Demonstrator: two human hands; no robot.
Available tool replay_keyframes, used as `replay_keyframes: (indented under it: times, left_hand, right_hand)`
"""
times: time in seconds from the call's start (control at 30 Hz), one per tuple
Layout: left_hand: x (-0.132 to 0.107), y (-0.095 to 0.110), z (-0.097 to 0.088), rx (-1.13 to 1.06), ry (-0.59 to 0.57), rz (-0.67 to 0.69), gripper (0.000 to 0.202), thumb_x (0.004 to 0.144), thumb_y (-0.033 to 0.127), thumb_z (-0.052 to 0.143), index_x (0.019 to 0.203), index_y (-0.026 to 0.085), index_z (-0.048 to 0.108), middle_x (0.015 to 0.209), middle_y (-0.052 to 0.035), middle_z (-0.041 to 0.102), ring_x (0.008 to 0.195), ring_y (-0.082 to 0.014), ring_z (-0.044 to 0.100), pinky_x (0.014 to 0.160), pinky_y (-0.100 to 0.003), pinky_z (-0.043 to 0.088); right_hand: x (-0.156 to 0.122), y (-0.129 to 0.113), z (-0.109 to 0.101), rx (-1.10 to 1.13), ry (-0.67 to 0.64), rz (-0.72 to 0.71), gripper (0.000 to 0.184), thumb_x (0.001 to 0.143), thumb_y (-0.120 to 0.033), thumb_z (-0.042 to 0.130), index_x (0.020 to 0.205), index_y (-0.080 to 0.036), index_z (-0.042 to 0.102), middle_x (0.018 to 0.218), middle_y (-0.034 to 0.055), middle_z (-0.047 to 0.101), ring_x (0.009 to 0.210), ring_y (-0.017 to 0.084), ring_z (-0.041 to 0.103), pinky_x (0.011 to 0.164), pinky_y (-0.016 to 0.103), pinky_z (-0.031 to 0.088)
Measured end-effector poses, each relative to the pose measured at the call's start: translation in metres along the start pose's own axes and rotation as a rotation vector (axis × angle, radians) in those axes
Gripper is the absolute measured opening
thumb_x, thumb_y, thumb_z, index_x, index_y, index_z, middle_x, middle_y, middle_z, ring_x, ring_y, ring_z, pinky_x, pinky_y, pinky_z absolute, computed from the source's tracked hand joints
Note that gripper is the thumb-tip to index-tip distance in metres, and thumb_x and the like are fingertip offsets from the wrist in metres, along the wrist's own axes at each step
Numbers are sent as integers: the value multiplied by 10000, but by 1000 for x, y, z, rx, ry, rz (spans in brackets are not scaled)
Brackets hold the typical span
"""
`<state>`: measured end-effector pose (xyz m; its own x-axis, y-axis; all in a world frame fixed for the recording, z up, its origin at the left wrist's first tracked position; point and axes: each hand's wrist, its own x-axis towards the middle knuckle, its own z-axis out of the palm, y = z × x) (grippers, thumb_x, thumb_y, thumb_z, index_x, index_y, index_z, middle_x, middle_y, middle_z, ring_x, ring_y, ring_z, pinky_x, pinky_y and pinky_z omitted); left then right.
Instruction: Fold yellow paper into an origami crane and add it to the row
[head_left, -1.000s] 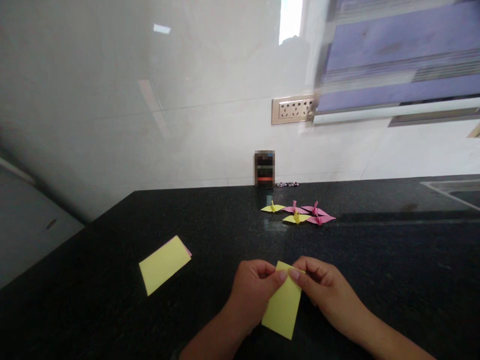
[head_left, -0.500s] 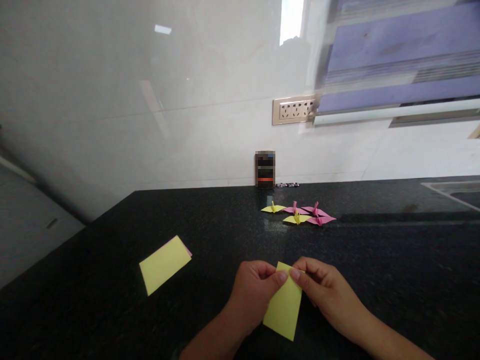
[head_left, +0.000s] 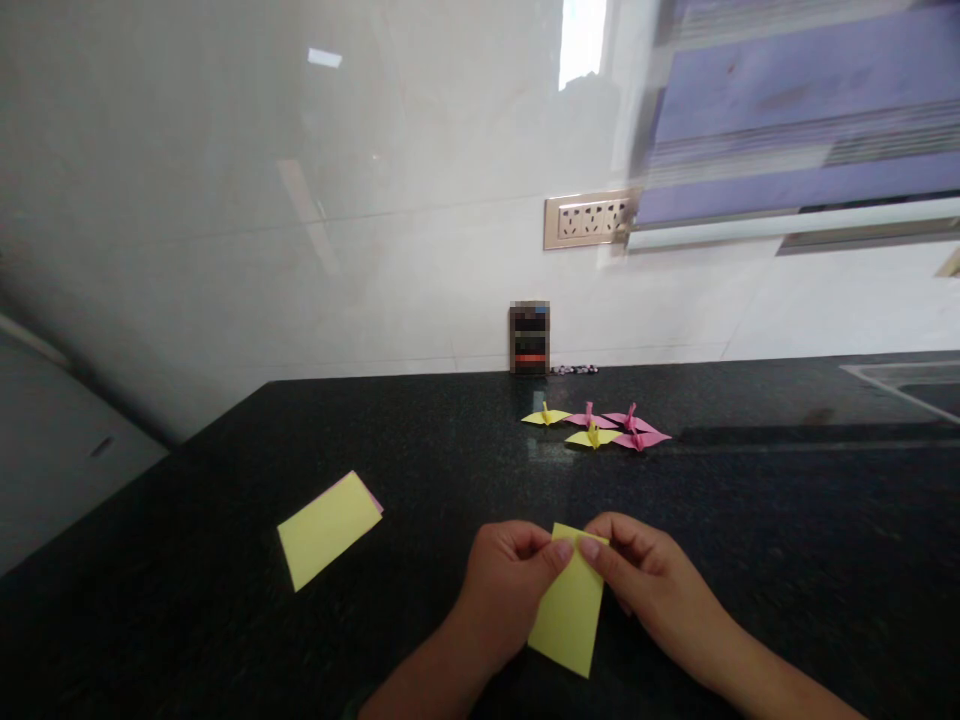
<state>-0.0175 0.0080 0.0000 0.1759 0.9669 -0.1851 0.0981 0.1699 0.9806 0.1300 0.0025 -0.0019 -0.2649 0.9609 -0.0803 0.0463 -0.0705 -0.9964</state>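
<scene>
A black speckled desk (head_left: 750, 520) against a pale wall.
A folded yellow-and-pink paper (head_left: 328, 528) lies flat at its left; five small paper cranes (head_left: 596, 428) cluster further back, with a dark box (head_left: 529, 338) and some beads (head_left: 574, 369) at the wall.

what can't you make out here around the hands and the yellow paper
Head view only.
Top edge of the yellow paper: covered by the fingers of the left hand and right hand, so any crease there is hidden.
Dark box at the back: pixelated, label unreadable.
Small beaded thing beside it: too small to identify.
Paper stack: yellow sheet hides all but a pink edge.
Sink: cut off by the right edge.
</scene>
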Motion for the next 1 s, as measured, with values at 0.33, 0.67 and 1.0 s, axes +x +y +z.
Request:
replay_keyframes:
  times: [0.33,0.67,1.0]
  left_hand:
    - [2,-2,0,-187,47,-28,255,649,333,598,559,95,588,475,1,512,426,-75,418,431,-204,323]
    - [3,-2,1,-256,88,-78,237,614,328,638,597,95,603,515,-21,566,470,-107,489,482,-237,381]
    - [5,-5,-2,-199,6,-49,278,627,367,624,579,96,584,507,-13,556,475,-94,481,489,-222,373]
  right_hand:
    - [2,2,4,152,-74,77,159,684,-304,612,723,-162,551,601,-34,554,501,77,492,470,175,389]
    - [1,5,10,214,-141,138,192,698,-324,594,804,-167,624,637,-6,608,525,100,527,496,201,398]
    - [0,6,6,440,-152,237,276,698,-380,588,822,-135,617,632,18,605,548,109,537,522,219,399]
